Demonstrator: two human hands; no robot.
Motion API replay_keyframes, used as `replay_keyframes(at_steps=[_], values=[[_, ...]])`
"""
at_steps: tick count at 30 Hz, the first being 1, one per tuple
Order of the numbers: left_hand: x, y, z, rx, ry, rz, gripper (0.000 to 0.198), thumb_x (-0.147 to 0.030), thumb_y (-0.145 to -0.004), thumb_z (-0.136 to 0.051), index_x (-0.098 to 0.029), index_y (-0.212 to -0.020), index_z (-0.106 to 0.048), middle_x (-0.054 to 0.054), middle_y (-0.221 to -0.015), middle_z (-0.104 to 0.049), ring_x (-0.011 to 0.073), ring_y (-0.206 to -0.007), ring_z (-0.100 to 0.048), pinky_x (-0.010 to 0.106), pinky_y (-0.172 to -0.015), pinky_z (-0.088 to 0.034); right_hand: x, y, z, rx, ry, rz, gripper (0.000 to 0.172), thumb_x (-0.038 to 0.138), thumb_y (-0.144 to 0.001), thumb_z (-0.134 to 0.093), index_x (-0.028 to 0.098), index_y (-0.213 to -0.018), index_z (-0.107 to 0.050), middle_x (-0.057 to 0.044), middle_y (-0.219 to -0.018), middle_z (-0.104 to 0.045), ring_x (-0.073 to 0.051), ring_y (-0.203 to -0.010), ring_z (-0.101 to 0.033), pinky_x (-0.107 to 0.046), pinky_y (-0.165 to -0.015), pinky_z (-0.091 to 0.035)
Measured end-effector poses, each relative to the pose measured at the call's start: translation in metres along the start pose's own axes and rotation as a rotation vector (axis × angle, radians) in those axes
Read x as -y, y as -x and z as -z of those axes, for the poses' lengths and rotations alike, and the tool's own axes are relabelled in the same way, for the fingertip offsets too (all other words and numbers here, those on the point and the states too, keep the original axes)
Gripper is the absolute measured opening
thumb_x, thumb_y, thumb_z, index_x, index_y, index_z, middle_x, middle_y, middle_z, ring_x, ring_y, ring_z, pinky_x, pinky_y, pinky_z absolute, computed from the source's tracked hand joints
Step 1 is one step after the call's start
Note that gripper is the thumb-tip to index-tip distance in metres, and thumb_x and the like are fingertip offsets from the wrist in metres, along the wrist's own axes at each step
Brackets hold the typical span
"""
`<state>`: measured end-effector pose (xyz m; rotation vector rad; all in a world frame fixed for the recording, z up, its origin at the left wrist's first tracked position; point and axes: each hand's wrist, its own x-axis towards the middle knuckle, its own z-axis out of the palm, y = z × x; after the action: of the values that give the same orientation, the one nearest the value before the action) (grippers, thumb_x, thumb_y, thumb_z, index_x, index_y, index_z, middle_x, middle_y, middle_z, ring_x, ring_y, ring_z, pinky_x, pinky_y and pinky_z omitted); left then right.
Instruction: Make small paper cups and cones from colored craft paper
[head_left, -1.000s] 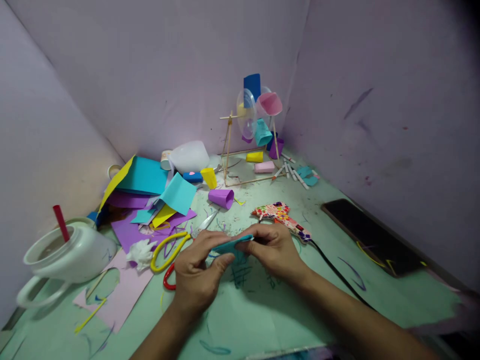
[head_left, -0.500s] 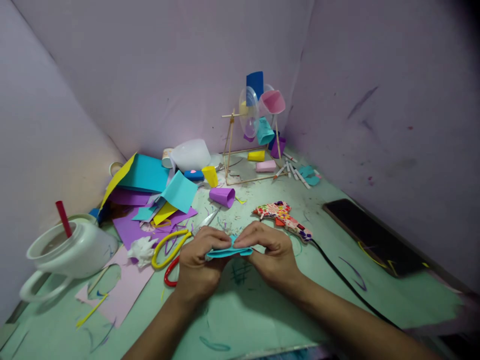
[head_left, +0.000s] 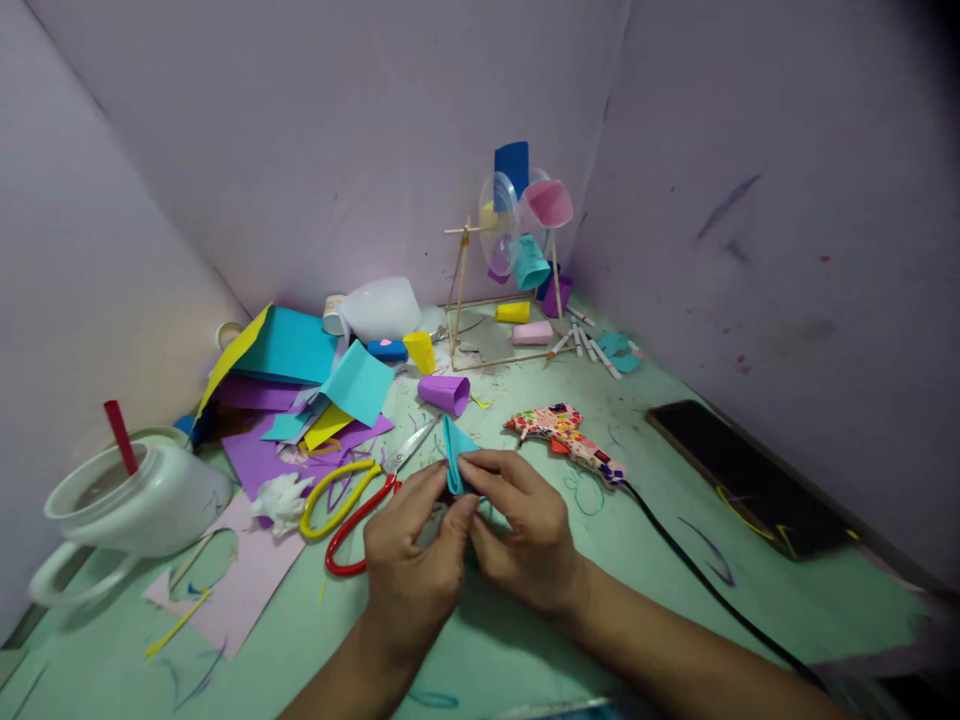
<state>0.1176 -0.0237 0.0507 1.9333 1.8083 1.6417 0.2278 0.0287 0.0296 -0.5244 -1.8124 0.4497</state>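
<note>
White jug [head_left: 180,505]: one, far left of the near group, handle toward the near left, a red straw [head_left: 120,440] standing tilted in its mouth. Pink sheet [head_left: 259,575]: one, just right of the jug, with a cut-out hole. Tissue [head_left: 283,503]: one, white, crumpled. Heap of coloured paper [head_left: 292,345]: blue, yellow and purple pieces, behind the tissue.

Scissors [head_left: 391,478]: one pair, one yellow and one red handle, blades part open, lying just left of and beyond the left hand.

Left hand [head_left: 412,555]: fingers bent, thumb and fingertips drawn together, clamped on the left side and near end of the folded blue paper [head_left: 459,450].

Folded blue paper: one, narrow, between the two hands, its far end standing clear beyond the fingers, above the worktop [head_left: 510,660].

Right hand [head_left: 529,525]: curled, fingertips closed on the paper's right face; thumb partly hidden.

Purple paper cup [head_left: 444,395]: one, on its side, beyond the paper.

Glue gun [head_left: 562,430]: one, flower-patterned, right of the hands, untouched; any print on it too small to read.

Phone [head_left: 739,475]: one, dark screen up, far right.
</note>
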Motion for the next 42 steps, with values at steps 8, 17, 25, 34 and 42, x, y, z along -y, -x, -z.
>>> replay_keyframes(at_steps=[8,17,25,34,42], values=[[0.013,-0.012,0.016,0.002,-0.037,0.061,0.016,-0.014,-0.081,-0.053,-0.019,-0.081,-0.068,0.0,-0.071,-0.068,0.0134,-0.064,-0.062,0.021,-0.06,-0.049,-0.006,-0.009,0.012,0.036,-0.045,-0.127,0.025,0.01,-0.076,-0.061,0.022,-0.097,-0.067,-0.009,-0.095,-0.069,-0.022,-0.089,-0.064,-0.038,-0.081,-0.052],[0.012,-0.017,0.02,0.146,0.15,0.177,0.011,-0.02,-0.078,-0.058,-0.02,-0.084,-0.067,-0.001,-0.071,-0.065,0.0124,-0.063,-0.06,0.022,-0.058,-0.048,-0.018,-0.018,0.017,0.448,-0.64,-0.742,0.014,0.031,-0.077,-0.062,0.019,-0.082,-0.069,-0.001,-0.068,-0.068,-0.015,-0.063,-0.061,-0.027,-0.059,-0.049],[0.006,-0.013,0.011,0.051,0.274,0.482,0.01,-0.023,-0.071,-0.062,-0.016,-0.064,-0.06,-0.007,-0.044,-0.051,0.0068,-0.035,-0.047,0.016,-0.035,-0.037,-0.017,-0.012,0.009,0.386,-0.735,-0.748,0.022,0.038,-0.08,-0.061,0.017,-0.078,-0.062,0.0,-0.07,-0.059,-0.012,-0.062,-0.051,-0.025,-0.059,-0.044],[0.009,-0.011,0.012,0.103,0.243,0.335,0.008,-0.019,-0.075,-0.062,-0.017,-0.068,-0.064,-0.006,-0.055,-0.053,0.005,-0.041,-0.049,0.016,-0.04,-0.039,-0.019,-0.013,0.009,0.412,-0.73,-0.821,0.019,0.035,-0.075,-0.064,0.017,-0.074,-0.063,-0.001,-0.066,-0.057,-0.012,-0.06,-0.049,-0.026,-0.057,-0.041],[0.05,-0.032,0.065,0.319,-0.375,0.453,0.03,-0.037,-0.078,-0.054,-0.019,-0.1,-0.064,0.005,-0.084,-0.068,0.0218,-0.074,-0.064,0.033,-0.068,-0.05,-0.026,-0.013,0.009,0.209,-0.823,-0.99,0.031,0.044,-0.067,-0.073,0.014,-0.072,-0.064,0.003,-0.058,-0.057,-0.008,-0.048,-0.046,-0.022,-0.049,-0.039]])
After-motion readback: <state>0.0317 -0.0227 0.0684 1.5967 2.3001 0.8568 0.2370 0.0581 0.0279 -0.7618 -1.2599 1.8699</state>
